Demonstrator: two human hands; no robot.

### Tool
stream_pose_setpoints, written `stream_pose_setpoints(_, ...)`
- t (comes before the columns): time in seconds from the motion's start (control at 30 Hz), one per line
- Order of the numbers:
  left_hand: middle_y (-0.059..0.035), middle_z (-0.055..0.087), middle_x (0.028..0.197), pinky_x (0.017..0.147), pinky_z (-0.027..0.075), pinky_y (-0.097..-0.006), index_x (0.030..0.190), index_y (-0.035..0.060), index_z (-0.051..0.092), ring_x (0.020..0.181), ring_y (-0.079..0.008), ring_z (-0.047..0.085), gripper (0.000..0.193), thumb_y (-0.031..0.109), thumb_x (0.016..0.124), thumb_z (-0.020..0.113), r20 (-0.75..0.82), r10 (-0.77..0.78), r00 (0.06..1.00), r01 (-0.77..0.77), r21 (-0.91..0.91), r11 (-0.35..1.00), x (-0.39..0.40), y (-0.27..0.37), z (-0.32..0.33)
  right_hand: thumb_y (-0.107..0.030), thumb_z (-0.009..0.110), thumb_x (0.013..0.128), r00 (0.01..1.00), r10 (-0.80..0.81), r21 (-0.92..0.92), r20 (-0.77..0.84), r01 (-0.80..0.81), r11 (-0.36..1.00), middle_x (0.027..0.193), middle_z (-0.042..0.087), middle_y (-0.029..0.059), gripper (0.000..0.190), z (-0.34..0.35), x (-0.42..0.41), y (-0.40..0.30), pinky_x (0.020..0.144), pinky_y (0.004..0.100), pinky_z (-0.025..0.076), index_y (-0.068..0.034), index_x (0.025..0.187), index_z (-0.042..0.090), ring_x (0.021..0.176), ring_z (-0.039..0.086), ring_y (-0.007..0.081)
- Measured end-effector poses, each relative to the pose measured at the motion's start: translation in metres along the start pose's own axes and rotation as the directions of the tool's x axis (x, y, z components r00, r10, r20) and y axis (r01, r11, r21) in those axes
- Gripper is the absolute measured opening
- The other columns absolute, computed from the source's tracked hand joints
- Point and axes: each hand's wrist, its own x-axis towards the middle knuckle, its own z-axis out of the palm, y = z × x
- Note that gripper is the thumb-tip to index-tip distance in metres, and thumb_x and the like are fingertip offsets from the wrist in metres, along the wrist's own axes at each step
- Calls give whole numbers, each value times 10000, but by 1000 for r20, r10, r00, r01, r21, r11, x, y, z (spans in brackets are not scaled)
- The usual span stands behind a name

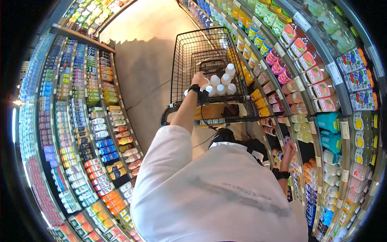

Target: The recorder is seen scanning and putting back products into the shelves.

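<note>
My left hand (199, 79) reaches into the black wire shopping cart (174, 60), at the near left side of a group of white-capped bottles (226, 79). A whitish rounded thing shows against its fingers; whether it is gripped cannot be told. My right hand (289, 149) is raised at the right-hand shelves, its fingertips beside a small bottle (287, 139) at a shelf edge. Whether the fingers close on that bottle is unclear. Both wrists wear black bands. A second, smaller wire basket part (208, 56) shows inside the cart.
Shelves of drinks (101, 133) line the left side of the aisle. On the right, close shelves hold juice bottles (314, 71) and teal packages (329, 136). The cart's handle (211, 121) lies before me. Concrete floor (136, 72) shows left of the cart.
</note>
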Motion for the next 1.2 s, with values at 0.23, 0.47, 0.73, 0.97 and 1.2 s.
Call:
stream_pose_setpoints(0.23,-221,738,902,736,592,-416,1059,-28,720,833,-370,731,430,201,700,779,-221,-8,975,-11,-85,996,20,-41,16,-237,568,1056,984,-145,-175,101,161,971,1202,609,77,265,60,-73,-62,853,318,552,-48,1241,584,1057,653,197)
stream_pose_setpoints(0.47,-244,708,849,742,547,-498,952,-24,668,813,-438,691,290,252,879,717,-637,89,766,-251,-169,953,-98,64,-91,-205,558,1056,965,-222,-284,141,254,925,1176,627,74,229,76,-73,-120,915,302,513,-31,1198,605,1035,655,173)
stream_pose_setpoints(0.73,-140,614,677,566,449,-373,850,-12,654,591,-254,566,300,262,873,774,-625,341,702,-514,-114,850,-215,184,-149,-184,672,974,760,-289,-290,581,526,800,1224,641,103,399,172,-82,-210,1001,352,496,-65,1333,547,1130,631,196)
stream_pose_setpoints(0.97,-163,697,847,690,553,-351,950,-25,677,774,-255,717,310,193,808,847,-315,738,597,-777,3,630,-330,273,-98,-245,776,883,459,-429,-127,778,784,607,1512,418,213,845,156,-90,-234,1169,405,348,10,1533,299,1391,439,337)
stream_pose_setpoints(1.2,-95,683,861,648,525,-372,997,39,692,763,-295,645,354,253,768,855,-181,876,447,-894,-67,442,-410,320,-6,-288,842,780,444,-391,-165,807,804,572,1244,570,164,779,66,-77,-201,1033,440,429,-43,1425,480,1179,547,358)
